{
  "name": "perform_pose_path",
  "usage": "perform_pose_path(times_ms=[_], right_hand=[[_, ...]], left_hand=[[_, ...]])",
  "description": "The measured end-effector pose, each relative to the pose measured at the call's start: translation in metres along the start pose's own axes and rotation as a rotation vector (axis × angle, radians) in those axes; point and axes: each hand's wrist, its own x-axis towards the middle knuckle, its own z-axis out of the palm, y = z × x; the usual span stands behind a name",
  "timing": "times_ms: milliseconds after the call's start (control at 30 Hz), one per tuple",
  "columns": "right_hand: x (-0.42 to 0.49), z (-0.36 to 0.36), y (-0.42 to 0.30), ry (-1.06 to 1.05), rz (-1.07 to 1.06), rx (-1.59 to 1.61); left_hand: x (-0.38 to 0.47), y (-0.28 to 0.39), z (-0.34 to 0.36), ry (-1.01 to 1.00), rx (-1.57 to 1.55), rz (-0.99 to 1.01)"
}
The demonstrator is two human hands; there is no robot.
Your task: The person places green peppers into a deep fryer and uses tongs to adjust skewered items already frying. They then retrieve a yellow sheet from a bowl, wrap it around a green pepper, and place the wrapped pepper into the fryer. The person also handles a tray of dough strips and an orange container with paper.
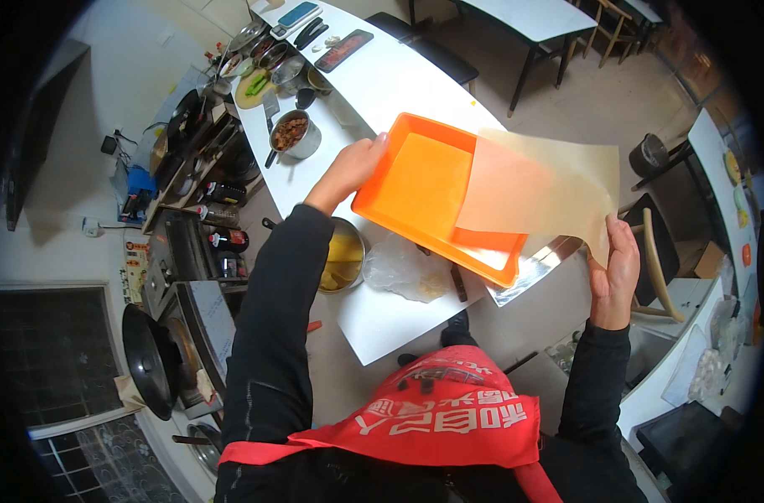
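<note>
An orange rectangular baking pan (413,188) is raised above the white table, tipped with its inside facing me. My left hand (354,168) grips the pan's left wall, thumb on the rim. A sheet of translucent parchment paper (533,182) covers the right part of the pan and reaches past its right side. My right hand (615,273) pinches the lower right corner of this sheet. Under the pan lie a crumpled clear plastic bag (404,267) and a shiny silver foil-like piece (536,267), partly hidden. A dark-handled tool (459,281) lies beside the bag.
A pot of yellow pieces (344,254) stands below my left forearm. Farther left are a pot of brown chopped food (294,135), a cleaver (270,105) and green vegetables on a round board (253,88). A phone (344,50) lies on the white counter (407,85). A wok (144,361) sits at lower left.
</note>
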Motion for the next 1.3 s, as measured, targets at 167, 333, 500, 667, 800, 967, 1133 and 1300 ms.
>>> perform_pose_path(times_ms=[167,333,500,667,800,967,1133,1300], right_hand=[[0.001,0.002,0.004,-0.036,0.035,0.085],[0.004,0.002,-0.001,-0.063,0.030,0.093],[-0.002,0.007,-0.007,-0.136,0.008,0.087],[-0.011,0.014,-0.012,-0.059,0.000,0.068],[-0.014,0.026,-0.017,-0.069,-0.023,0.085],[-0.016,0.067,-0.024,-0.209,-0.033,0.109],[-0.018,0.120,-0.030,-0.251,-0.098,0.223],[-0.016,0.126,-0.007,-0.182,-0.201,0.133]], left_hand=[[-0.052,0.006,0.016,0.123,0.315,0.154],[-0.048,0.011,0.022,0.168,0.353,0.148],[-0.041,0.006,0.028,0.234,0.548,0.188],[-0.036,0.008,0.031,0.317,0.728,0.241],[-0.025,0.012,0.031,0.366,0.839,0.250],[-0.001,0.002,0.030,0.460,0.567,0.190],[0.012,-0.011,0.022,0.457,0.050,0.003],[-0.005,-0.009,0.023,0.422,-0.591,-0.234]])
